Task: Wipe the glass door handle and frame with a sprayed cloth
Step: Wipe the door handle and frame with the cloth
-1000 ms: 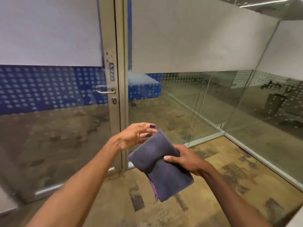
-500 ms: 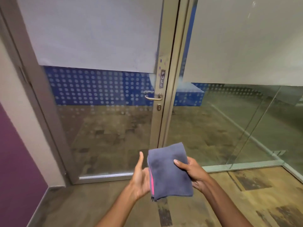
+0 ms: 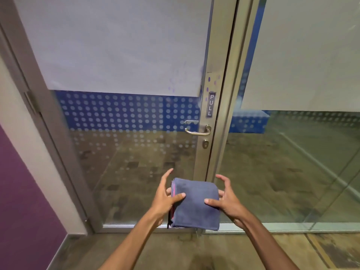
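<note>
A folded blue-grey cloth (image 3: 195,203) with pink inner edges is held between both hands in front of the door's lower part. My left hand (image 3: 164,197) pinches its left edge with the thumb on top. My right hand (image 3: 227,201) grips its right edge, fingers spread. Above the cloth, a silver lever handle (image 3: 198,130) sits on the metal door frame (image 3: 211,65), under a "PULL" sign (image 3: 212,104) and over a keyhole (image 3: 205,144). Both hands are well below the handle and apart from the door.
The glass door has a frosted upper panel (image 3: 116,41) and a blue dotted band (image 3: 126,112). A fixed glass wall (image 3: 302,152) stands to the right. A white and purple wall (image 3: 23,182) lies to the left. Patterned floor (image 3: 194,250) is underfoot.
The view has swung right-to-left and closer, bringing the door handle to centre. My left hand has taken hold of the cloth's left edge, so both hands now hold it level.
</note>
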